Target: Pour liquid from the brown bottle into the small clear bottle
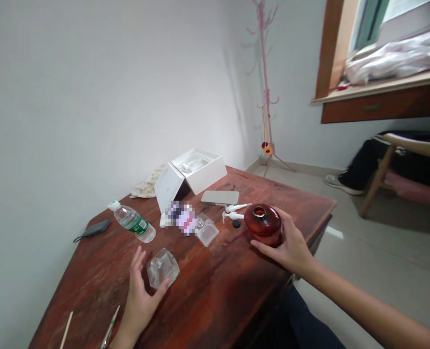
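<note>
My right hand (287, 245) is wrapped around a round, glossy reddish-brown bottle (262, 231) with a narrow open mouth, near the table's right side. Fingers apart, my left hand (144, 286) curves beside a clear faceted glass bottle (164, 269); its thumb overlaps the near edge, and I cannot tell how firmly it touches. Two white pump heads (234, 215) and a small black cap (236, 224) lie just left of the brown bottle. A second clear glass bottle (207, 232) stands between my hands, farther back.
Behind are a phone (220, 198), an open white box (205, 177) and a water bottle (135, 223). A dark pouch (96, 229) lies left; a thin stick (66, 329) and a brush (110, 327) lie at front left. A seated person's leg (362, 165) shows beyond the table (215, 295).
</note>
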Available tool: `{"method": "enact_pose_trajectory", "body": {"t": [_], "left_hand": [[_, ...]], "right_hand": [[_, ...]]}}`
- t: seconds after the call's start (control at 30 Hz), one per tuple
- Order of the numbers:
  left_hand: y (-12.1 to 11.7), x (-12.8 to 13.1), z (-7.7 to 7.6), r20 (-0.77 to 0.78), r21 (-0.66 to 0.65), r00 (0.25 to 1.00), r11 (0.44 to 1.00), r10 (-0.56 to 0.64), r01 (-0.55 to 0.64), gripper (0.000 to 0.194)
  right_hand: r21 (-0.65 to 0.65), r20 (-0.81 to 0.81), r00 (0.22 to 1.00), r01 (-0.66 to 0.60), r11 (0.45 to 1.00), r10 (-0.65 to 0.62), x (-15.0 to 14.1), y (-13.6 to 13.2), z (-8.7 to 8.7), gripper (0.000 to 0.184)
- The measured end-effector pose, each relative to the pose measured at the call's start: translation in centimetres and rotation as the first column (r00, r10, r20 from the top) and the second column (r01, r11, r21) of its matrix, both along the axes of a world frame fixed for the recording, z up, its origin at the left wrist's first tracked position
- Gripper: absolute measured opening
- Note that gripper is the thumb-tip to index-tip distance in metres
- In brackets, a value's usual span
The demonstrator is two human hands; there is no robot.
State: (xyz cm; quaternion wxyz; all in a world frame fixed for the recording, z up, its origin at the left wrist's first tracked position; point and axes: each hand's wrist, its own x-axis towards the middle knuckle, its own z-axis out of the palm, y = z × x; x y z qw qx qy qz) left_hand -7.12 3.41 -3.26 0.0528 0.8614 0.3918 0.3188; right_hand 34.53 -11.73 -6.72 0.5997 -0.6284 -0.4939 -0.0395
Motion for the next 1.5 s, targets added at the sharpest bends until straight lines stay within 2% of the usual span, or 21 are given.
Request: {"method": "enact_pose_trajectory", "body": {"t": [0.07,0.17,0.23,0.3,0.37,0.43,0.53,0.63,0.73,0.87,0.93,1.03,1.07,1.17,1.23,1.3,1.33,1.4,1.47,1.5], "left_hand": [[-0.2,0.9,1.5,-0.105,0.151,0.993,0.986,-0.059,0.075,0.085],[-0.5,2.3,3.8,-0.296,0.235,0.944,0.947,-0.146,0.22,0.093],[-0.7,3.2,4.9,-0.331,0.348,0.932,0.899,-0.148,0.266,0.097],[-0.8,4.0,5.3,-0.35,0.486,0.932,0.833,-0.094,0.266,0.099],[-0.8,4.7,5.1,-0.444,0.546,0.888,0.75,-0.119,0.374,0.1],[-0.6,5.5,4.8,-0.558,0.519,0.804,0.67,-0.205,0.531,0.092],[-0.5,6.6,4.6,-0.676,0.452,0.682,0.574,-0.28,0.683,0.07],[-0.8,7.7,5.1,-0.77,0.372,0.549,0.47,-0.324,0.8,0.058],[-1.6,8.5,5.9,-0.804,0.342,0.485,0.399,-0.345,0.851,0.054],[-2.9,9.3,6.5,-0.814,0.31,0.437,0.351,-0.382,0.884,0.056],[-3.6,9.9,6.7,-0.842,0.255,0.368,0.31,-0.394,0.916,0.06],[-4.7,11.0,7.0,-0.895,0.143,0.205,0.18,-0.396,0.973,0.059],[-5.1,11.6,7.2,-0.904,0.126,0.174,0.146,-0.39,0.981,0.058],[-6.3,13.3,8.2,-0.912,0.143,0.165,0.087,-0.375,0.986,0.061],[-7.2,14.6,8.8,-0.914,0.142,0.127,-0.011,-0.385,0.99,0.063],[-8.1,15.8,9.2,-0.915,0.145,0.093,-0.105,-0.392,0.984,0.056],[-8.5,16.3,9.3,-0.915,0.155,0.095,-0.124,-0.391,0.98,0.054],[-8.9,17.1,9.1,-0.915,0.169,0.105,-0.134,-0.39,0.976,0.055],[-8.6,17.6,8.7,-0.913,0.178,0.126,-0.1,-0.387,0.979,0.057],[-8.2,17.8,8.5,-0.912,0.183,0.145,-0.065,-0.384,0.981,0.057]], "right_hand": [[0.009,0.029,1.0,0.004,1.0,-0.004,-0.1,0.0,0.0,0.081],[-0.013,0.042,0.999,0.003,1.0,-0.003,-0.1,0.2,-0.1,0.08],[-0.011,0.039,0.999,0.014,1.0,-0.014,-0.2,0.3,-0.1,0.08],[0.003,0.027,0.999,0.033,0.999,-0.033,-0.2,0.4,-0.2,0.082],[0.018,0.014,0.998,0.057,0.998,-0.058,-0.2,0.5,-0.2,0.083],[0.02,0.011,0.997,0.078,0.997,-0.078,-0.2,0.6,-0.3,0.083],[-0.002,0.018,0.997,0.079,0.997,-0.078,-0.1,0.7,-0.3,0.084],[-0.019,0.022,0.998,0.066,0.998,-0.065,0.0,0.9,-0.3,0.084],[-0.018,0.039,0.997,0.06,0.998,-0.059,0.0,1.0,-0.2,0.082],[-0.027,0.079,0.995,0.055,0.998,-0.053,0.1,1.2,-0.2,0.08],[-0.038,0.086,0.995,0.058,0.998,-0.055,0.2,1.3,-0.3,0.08],[-0.041,0.087,0.994,0.073,0.997,-0.069,0.2,1.4,-0.3,0.081],[-0.041,0.087,0.994,0.073,0.996,-0.069,0.2,1.4,-0.3,0.081],[-0.05,0.08,0.996,0.053,0.997,-0.049,0.3,1.3,-0.2,0.081],[-0.063,0.068,0.997,0.043,0.997,-0.039,0.3,1.3,-0.1,0.081],[-0.079,0.043,0.998,0.04,0.996,-0.037,0.4,1.3,0.0,0.082],[-0.089,0.031,0.999,0.035,0.995,-0.033,0.4,1.3,0.0,0.083],[-0.103,0.01,1.0,0.023,0.994,-0.022,0.4,1.2,0.1,0.084],[-0.107,0.003,1.0,0.014,0.994,-0.014,0.5,1.1,0.2,0.083],[-0.106,0.005,1.0,0.011,0.994,-0.011,0.5,1.1,0.2,0.083]]}}
